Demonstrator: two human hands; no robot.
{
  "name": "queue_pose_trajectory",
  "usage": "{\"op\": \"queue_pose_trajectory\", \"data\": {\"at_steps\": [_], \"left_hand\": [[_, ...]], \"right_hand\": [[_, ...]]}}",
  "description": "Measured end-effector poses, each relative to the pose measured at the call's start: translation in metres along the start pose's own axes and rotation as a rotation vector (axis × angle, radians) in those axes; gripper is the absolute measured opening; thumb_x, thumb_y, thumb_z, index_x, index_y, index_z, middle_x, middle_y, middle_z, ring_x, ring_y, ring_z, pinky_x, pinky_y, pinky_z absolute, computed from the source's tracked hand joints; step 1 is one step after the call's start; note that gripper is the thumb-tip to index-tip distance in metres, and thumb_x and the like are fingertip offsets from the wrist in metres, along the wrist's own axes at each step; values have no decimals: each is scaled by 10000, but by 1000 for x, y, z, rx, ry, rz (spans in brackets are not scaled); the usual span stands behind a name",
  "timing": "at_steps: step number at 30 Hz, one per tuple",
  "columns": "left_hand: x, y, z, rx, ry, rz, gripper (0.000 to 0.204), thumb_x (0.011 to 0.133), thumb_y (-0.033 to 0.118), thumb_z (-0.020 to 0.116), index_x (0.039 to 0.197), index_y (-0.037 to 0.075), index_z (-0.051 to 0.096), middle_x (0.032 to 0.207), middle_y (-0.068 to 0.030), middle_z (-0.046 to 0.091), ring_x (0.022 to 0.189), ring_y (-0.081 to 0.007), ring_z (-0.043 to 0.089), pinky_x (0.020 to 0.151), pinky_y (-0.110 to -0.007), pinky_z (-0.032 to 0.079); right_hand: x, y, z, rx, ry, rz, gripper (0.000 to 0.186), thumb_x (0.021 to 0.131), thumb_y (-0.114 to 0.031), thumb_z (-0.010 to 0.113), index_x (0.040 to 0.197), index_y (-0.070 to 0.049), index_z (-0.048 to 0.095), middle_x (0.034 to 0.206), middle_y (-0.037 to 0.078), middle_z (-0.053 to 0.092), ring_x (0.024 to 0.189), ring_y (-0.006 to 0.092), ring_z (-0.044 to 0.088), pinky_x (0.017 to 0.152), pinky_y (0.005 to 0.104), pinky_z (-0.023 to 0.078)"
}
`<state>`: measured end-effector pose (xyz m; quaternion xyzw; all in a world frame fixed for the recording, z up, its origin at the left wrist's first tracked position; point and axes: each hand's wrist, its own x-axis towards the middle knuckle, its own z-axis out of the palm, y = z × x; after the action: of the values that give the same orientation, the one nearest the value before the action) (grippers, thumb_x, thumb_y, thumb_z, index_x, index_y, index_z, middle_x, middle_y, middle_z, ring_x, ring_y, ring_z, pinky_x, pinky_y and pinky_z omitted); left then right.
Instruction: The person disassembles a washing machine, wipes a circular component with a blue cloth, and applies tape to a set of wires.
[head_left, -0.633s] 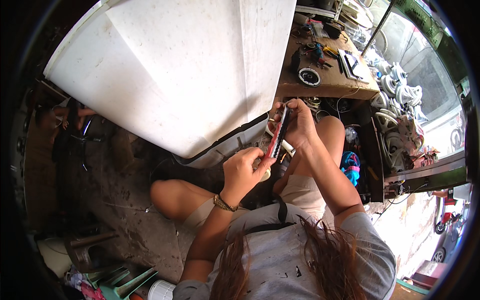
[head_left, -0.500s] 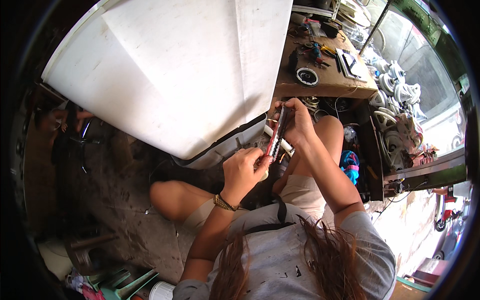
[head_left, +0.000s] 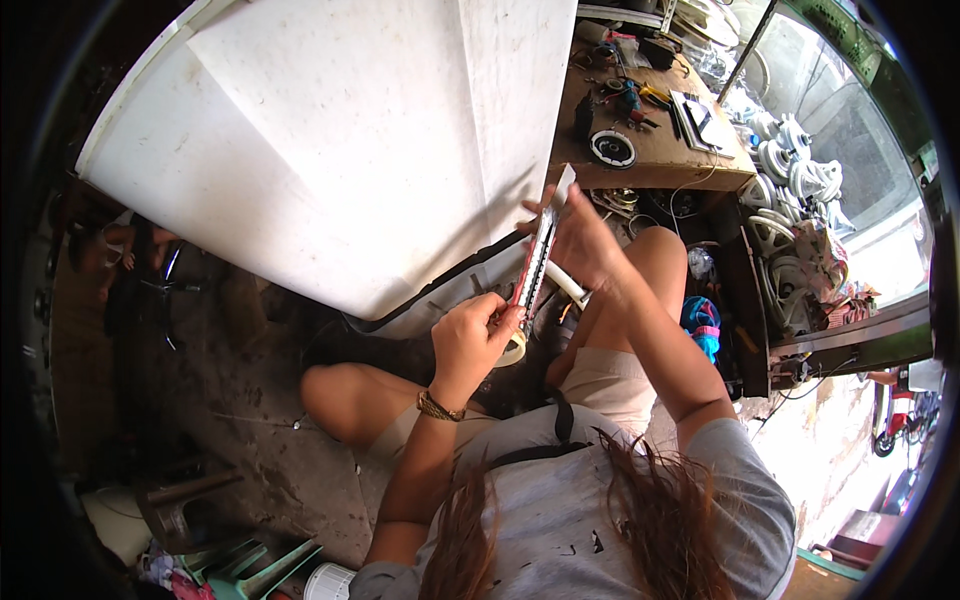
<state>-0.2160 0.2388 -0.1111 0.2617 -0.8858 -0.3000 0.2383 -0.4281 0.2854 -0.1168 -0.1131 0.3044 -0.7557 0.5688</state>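
My left hand [head_left: 468, 338] is closed, its thumb and fingers pinching the lower end of a long narrow strip [head_left: 536, 265] with red, black and white along its length. The strip slants up and away, and a whitish flap stands at its top end. Just under my left fingers hangs a cream-coloured ring [head_left: 514, 351] that looks like a tape roll. My right hand [head_left: 590, 240] is beside the strip's upper part, its fingers smeared by motion, so I cannot tell whether they grip it. A white tube [head_left: 568, 284] lies behind the strip.
A large white appliance casing [head_left: 340, 130] with a dark lower edge [head_left: 450, 280] fills the space ahead. At the right, a wooden workbench [head_left: 660, 175] carries tools and a round black-and-white part [head_left: 612, 149]. White wheel-like parts [head_left: 790, 180] are piled beyond. A green plastic stool [head_left: 250, 565] stands lower left.
The strip and my left hand have shifted slightly left and nearer me. My right hand has loosened from its hold at the strip's top and blurs; the whitish flap and the ring now show more.
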Motion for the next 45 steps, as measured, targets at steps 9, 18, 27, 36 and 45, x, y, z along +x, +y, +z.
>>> {"op": "queue_pose_trajectory", "data": {"at_steps": [9, 18, 27, 36, 45], "left_hand": [[-3, -32, -2, -946, -202, -323, 113, 957, 128, 487, 996, 27, 522, 862, -3, 531, 753, -57, 465, 683, -224, 394], [0, -17, -17, -668, 65, -17, 98, 920, 61, 527, 989, -5, 503, 865, -47, 534, 745, -64, 494, 641, -208, 417], [-4, -7, -22, -560, 191, 143, 119, 885, 46, 549, 971, -13, 491, 869, -96, 543, 713, -142, 518, 639, -252, 431], [-5, -1, -25, -450, 185, 152, 490, 722, 200, 825, 994, 4, 467, 892, -80, 534, 760, -131, 578, 635, -232, 491], [-5, 11, -29, -330, 259, 70, 552, 613, 261, 878, 933, 12, 503, 788, -93, 600, 707, -196, 643, 622, -300, 528]], "right_hand": [[-36, -21, 1, -802, -20, -362, 443, 924, -61, 383, 1366, -46, 360, 864, 144, 580, 692, 202, 581, 634, 352, 510], [-92, -23, 35, -1909, -272, -343, 557, 944, -491, 428, 1349, -109, 400, 813, 188, 620, 783, 403, 612, 669, 458, 475], [-98, -9, 51, -1641, -354, -117, 478, 976, -433, 402, 1334, -117, 383, 779, 194, 623, 752, 399, 627, 659, 460, 477], [-98, -2, 51, -1502, -279, -288, 161, 908, -103, 551, 1054, -65, 496, 734, 146, 623, 679, 341, 628, 579, 403, 468], [-102, -3, 63, -1844, -305, -603, 273, 822, -101, 596, 1092, -128, 571, 776, 78, 648, 647, 274, 637, 509, 384, 486]]}}
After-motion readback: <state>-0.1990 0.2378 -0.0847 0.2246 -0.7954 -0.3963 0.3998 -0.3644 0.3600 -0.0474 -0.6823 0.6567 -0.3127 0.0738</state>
